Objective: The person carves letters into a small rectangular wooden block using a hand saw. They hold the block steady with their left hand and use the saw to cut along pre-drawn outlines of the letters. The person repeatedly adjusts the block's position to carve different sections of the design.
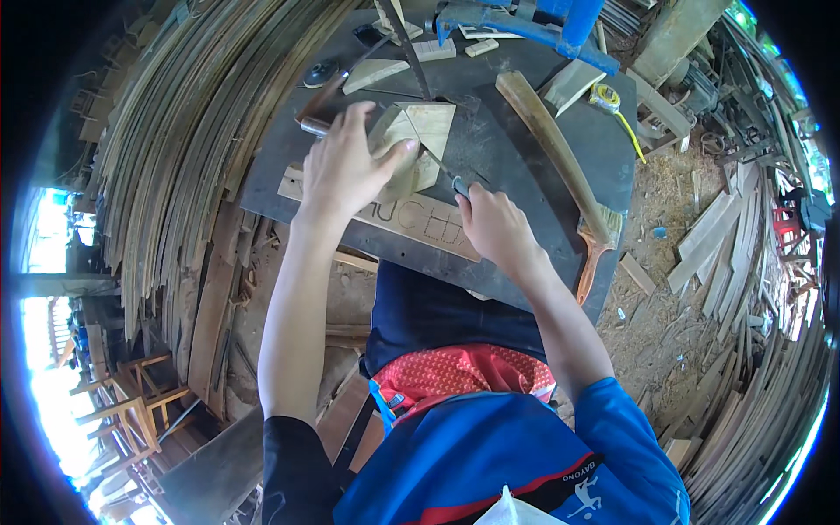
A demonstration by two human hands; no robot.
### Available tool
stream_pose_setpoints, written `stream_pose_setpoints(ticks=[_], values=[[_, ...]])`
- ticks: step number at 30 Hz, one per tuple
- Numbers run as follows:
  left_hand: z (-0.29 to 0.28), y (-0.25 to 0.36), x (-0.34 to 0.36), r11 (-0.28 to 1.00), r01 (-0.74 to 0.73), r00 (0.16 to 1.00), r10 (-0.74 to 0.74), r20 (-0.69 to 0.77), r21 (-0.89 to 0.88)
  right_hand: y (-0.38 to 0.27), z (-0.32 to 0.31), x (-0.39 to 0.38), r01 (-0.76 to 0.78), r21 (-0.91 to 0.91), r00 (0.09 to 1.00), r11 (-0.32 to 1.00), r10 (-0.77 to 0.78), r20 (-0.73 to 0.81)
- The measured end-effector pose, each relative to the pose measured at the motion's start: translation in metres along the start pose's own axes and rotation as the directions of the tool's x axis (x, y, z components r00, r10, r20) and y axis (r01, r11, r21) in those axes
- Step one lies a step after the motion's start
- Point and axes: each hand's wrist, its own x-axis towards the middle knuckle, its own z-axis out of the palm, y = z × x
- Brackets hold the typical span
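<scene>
My left hand reaches over a pale wooden block with its fingers spread and the thumb out at the block's top. A dark line crosses that top at a slant. In my right hand is a slim tool with a grey-blue handle and a thin metal shaft. Its tip points at the block's near right side; whether it touches cannot be made out. Beneath both hands lies a long plank with marked letters. A dark metal strip runs down to the block's far edge.
The dark table also holds a long wooden bar, a brush, a yellow tape measure, a blue metal frame and several wood offcuts. Stacked wood strips stand at the left; boards lie right.
</scene>
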Motion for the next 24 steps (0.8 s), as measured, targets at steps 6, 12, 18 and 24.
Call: stream_pose_setpoints(ticks=[6,12,18,24], values=[[0.021,0.004,0.026,0.995,0.033,0.967,-0.056,0.248,0.096,0.011,0.001,0.007,0.029,0.005,1.000,1.000,-0.029,-0.008],[0.028,-0.001,0.035,0.995,0.052,0.972,-0.069,0.222,0.085,0.010,-0.001,0.003,0.016,0.028,0.999,0.999,-0.017,0.033],[0.025,-0.024,0.033,0.991,0.128,0.956,-0.134,0.262,0.037,0.007,0.008,0.006,0.051,0.012,0.999,0.999,-0.051,0.008],[0.034,-0.017,0.040,0.996,0.029,0.979,-0.046,0.201,0.084,0.002,0.002,0.006,0.014,0.017,1.000,1.000,-0.014,0.020]])
